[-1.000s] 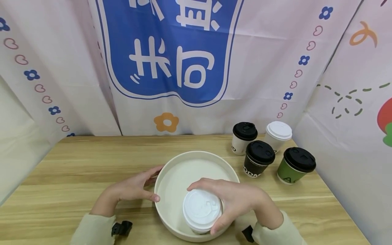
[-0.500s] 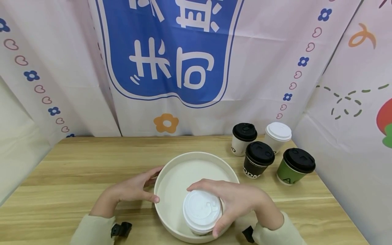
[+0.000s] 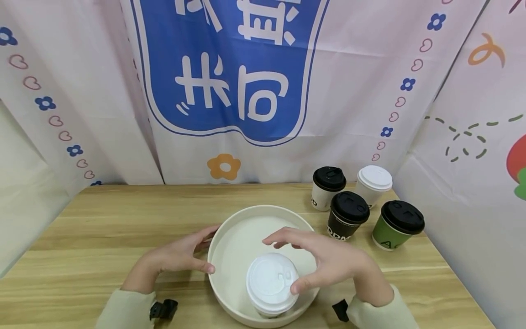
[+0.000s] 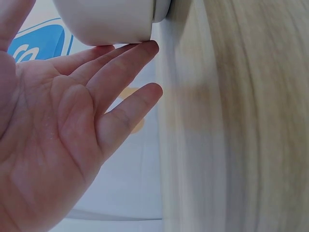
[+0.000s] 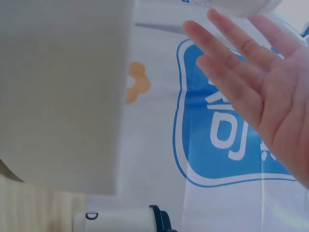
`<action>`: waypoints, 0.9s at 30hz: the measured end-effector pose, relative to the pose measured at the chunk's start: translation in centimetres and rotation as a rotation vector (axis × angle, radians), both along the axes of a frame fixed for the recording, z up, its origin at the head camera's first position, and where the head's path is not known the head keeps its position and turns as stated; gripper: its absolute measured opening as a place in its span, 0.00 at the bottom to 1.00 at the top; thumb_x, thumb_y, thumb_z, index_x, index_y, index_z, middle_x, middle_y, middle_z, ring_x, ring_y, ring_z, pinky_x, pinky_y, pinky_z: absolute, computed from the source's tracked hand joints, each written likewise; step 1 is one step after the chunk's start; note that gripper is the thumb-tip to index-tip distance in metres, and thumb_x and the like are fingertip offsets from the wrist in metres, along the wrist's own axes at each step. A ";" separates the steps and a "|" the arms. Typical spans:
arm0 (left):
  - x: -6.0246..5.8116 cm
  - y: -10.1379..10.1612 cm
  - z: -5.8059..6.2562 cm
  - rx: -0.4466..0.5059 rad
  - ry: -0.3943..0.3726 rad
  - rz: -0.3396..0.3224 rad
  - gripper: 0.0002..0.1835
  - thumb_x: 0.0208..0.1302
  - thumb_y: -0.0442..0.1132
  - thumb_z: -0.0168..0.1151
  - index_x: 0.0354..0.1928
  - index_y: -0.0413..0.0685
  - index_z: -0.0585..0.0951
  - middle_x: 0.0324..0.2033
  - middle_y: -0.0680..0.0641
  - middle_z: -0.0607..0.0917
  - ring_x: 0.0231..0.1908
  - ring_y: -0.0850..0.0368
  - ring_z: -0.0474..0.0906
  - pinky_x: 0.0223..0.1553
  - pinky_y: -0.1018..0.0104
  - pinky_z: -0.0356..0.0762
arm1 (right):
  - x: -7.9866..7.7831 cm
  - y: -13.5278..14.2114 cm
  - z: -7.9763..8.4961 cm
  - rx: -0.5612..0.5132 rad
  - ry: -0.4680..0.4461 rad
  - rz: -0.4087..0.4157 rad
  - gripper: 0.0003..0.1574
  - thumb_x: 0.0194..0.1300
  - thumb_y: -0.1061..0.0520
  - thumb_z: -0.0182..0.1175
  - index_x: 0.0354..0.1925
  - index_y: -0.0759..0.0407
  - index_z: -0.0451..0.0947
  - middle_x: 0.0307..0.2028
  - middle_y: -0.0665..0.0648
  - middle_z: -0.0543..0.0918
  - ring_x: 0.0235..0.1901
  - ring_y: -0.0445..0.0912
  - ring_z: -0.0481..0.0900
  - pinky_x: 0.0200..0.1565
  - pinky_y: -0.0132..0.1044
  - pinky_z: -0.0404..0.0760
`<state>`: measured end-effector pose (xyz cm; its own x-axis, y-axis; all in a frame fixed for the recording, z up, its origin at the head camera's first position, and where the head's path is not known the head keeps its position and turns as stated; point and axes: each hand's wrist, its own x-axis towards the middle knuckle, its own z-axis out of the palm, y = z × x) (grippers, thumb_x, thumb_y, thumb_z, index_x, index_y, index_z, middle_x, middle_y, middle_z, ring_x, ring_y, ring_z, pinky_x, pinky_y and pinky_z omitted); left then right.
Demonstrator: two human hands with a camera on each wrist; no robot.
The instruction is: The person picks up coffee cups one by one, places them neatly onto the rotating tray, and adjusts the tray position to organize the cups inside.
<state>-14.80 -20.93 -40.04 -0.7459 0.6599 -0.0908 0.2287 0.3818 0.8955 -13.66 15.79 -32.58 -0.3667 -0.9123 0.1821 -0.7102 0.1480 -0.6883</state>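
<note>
A paper cup with a white lid point(image 3: 272, 279) stands upright inside a round cream tray point(image 3: 230, 242), near its front. My right hand point(image 3: 328, 260) hovers at the cup's right side with its fingers spread and nothing in its hold. The thumb is close to the lid; whether it touches cannot be told. In the right wrist view, the right hand point(image 5: 263, 84) has nearly straight fingers. My left hand point(image 3: 181, 251) is at the tray's left rim, thumb on the rim. In the left wrist view, extended fingertips of the left hand point(image 4: 63, 121) touch the tray's outer side point(image 4: 111, 24).
Several lidded cups stand at the back right: a white one with a black lid point(image 3: 328, 178), a white-lidded one point(image 3: 374, 178), a black one point(image 3: 348, 214) and a green one point(image 3: 396, 224). A printed cloth point(image 3: 349, 91) hangs behind the wooden table point(image 3: 123, 205).
My right hand has let go of the white-lidded cup and moved slightly up and right, its fingers spreading. The cup stays in the tray. My left hand has not visibly moved.
</note>
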 end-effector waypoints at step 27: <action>0.0 0.0 -0.3 -0.004 0.034 -0.001 0.53 0.58 0.40 0.73 0.77 0.37 0.49 0.75 0.31 0.56 0.71 0.27 0.57 0.69 0.60 0.67 | 0.0 7.2 3.0 -0.142 0.173 -0.427 0.53 0.49 0.63 0.77 0.70 0.52 0.65 0.67 0.54 0.73 0.68 0.36 0.69 0.66 0.28 0.71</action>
<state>-14.84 -20.94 -40.39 -0.7480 0.6602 -0.0683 0.2591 0.3852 0.8857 -13.65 23.00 -29.58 -0.6565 -0.6484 0.3855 -0.7122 0.3645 -0.5999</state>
